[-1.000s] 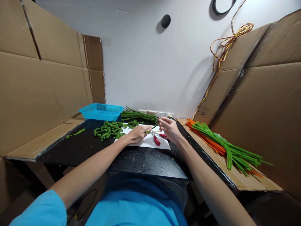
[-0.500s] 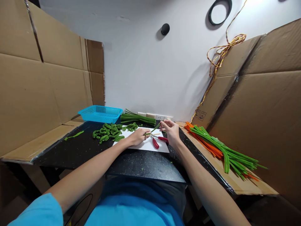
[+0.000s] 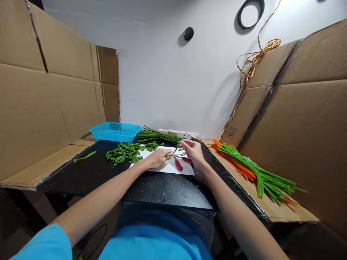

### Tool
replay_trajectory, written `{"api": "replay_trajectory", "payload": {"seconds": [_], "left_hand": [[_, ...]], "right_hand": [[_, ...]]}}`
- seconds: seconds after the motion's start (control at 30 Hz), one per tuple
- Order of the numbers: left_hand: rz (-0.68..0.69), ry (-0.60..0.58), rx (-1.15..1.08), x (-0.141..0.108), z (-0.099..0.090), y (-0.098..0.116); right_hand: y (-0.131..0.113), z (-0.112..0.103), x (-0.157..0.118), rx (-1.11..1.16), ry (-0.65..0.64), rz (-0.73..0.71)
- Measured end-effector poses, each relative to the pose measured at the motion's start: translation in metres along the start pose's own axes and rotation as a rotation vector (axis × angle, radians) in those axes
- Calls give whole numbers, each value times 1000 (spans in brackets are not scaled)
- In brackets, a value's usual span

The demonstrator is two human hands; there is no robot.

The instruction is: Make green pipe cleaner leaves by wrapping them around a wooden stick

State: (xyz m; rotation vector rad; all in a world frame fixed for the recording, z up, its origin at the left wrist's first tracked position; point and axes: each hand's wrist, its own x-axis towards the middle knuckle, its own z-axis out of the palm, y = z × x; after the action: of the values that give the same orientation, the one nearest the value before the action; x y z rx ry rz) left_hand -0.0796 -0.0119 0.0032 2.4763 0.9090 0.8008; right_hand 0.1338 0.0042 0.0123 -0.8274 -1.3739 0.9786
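My left hand (image 3: 159, 158) is closed on a green pipe cleaner (image 3: 176, 147) over a white sheet (image 3: 165, 168). The stem bends upward from the left fingers toward my right hand (image 3: 193, 151), whose fingertips are pinched at its upper part. Under and between the hands lie pliers with red handles (image 3: 178, 165), resting on the sheet; their jaws are near the left fingertips. Left of the sheet is a pile of folded green pipe cleaner pieces (image 3: 123, 152). Behind it, a bundle of straight dark green pipe cleaners (image 3: 157, 136) lies along the wall.
A blue plastic basket (image 3: 115, 131) stands at the back left. One flat green strip (image 3: 84, 157) lies on the black table (image 3: 168, 189). Bright green stems (image 3: 257, 169) and orange stems (image 3: 238, 164) rest on cardboard at right. Cardboard walls (image 3: 303, 108) flank both sides. A power strip (image 3: 184, 135) runs behind.
My right hand has shifted slightly left, toward the left hand, and the stem's raised part now stands steeper. My left hand stays nearly in place. The whole view has shifted slightly.
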Motion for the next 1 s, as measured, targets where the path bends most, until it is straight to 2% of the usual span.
{"api": "replay_trajectory", "payload": {"seconds": [0.07,0.23,0.33,0.57,0.8,0.87,1.0], "left_hand": [[4,-8,4,0,0,0],[4,0,-11,0,1,-2],[6,12,-7,2,2,-4],[36,52,-14,4,2,-5],[0,23,-38,4,1,-5],[3,15,-26,4,2,-7],[-12,4,43,3,4,-12]], "right_hand": [[-2,-1,0,6,-2,23],[-3,2,-4,-41,-136,52],[1,3,-4,-64,-171,41],[3,1,-1,-43,-98,19],[2,-4,2,-59,91,5],[3,-6,3,-63,87,22],[7,-9,5,-61,-7,94]]}}
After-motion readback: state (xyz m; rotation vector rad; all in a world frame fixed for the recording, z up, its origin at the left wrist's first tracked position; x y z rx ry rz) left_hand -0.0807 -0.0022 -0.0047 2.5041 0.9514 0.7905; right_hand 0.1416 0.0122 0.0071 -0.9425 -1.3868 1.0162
